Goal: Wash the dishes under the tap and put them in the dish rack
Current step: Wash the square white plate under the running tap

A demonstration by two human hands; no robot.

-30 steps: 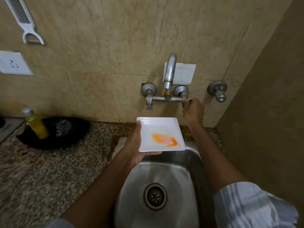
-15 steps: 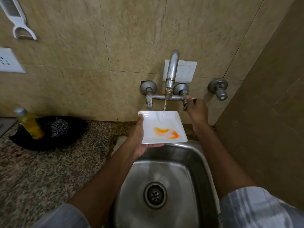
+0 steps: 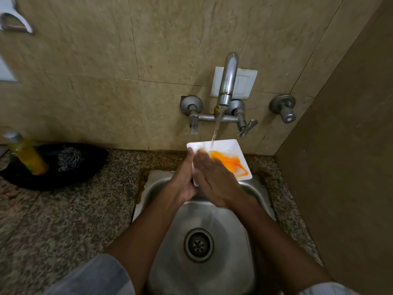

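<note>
1. The left hand (image 3: 183, 181) is seen curled round the near-left edge of the white square ceramic plate (image 3: 226, 148), gripping it from the left side; the right hand (image 3: 214, 182) is laid flat on the plate's upper face, its fingers (image 3: 203, 159) straight and pressed against the surface, nothing being grasped by it.
2. The plate is held over the far rim of the stainless steel sink (image 3: 221, 279), directly ahead of both hands and tilted a little toward the viewer; being square, it shows no clear long axis; the orange smear (image 3: 232, 163) lies to the right of the right fingertips, so the rubbing stroke is judged to run rightward, and the right hand is the nearer to it.
3. The stream from the chrome wall tap (image 3: 228, 81) is seen to land on the plate's far edge, above the smear.
4. No dish rack is in view; the yellow bottle (image 3: 26, 155) on the granite counter (image 3: 63, 220) is blurred, and no writing can be read anywhere.
</note>
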